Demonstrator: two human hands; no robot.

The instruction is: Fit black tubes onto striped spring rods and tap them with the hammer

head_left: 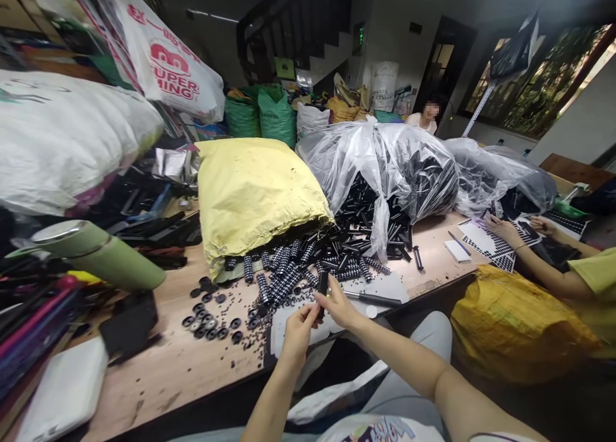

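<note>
My left hand (299, 331) and my right hand (341, 306) meet over the table's front edge, fingers closed on one short black tube-shaped part (323, 287). It points roughly upright between them; its lower end is partly covered by fingers. Just beyond lies a heap of black ribbed rollers with pale dots (283, 278), spilling from a yellow sack (260, 192). Round black caps (206, 323) are scattered left of my hands, among many tiny black bits. Under my hands is a white sheet (283, 326), and a black-handled tool (373, 298) lies to the right.
Clear plastic bags (385, 153) full of black tubes stand behind. A green tumbler (101, 256) leans at left near a white case (67, 391). At right, a co-worker's hands (503, 229) work over dotted sheets (481, 237), beside an orange-yellow sack (514, 326).
</note>
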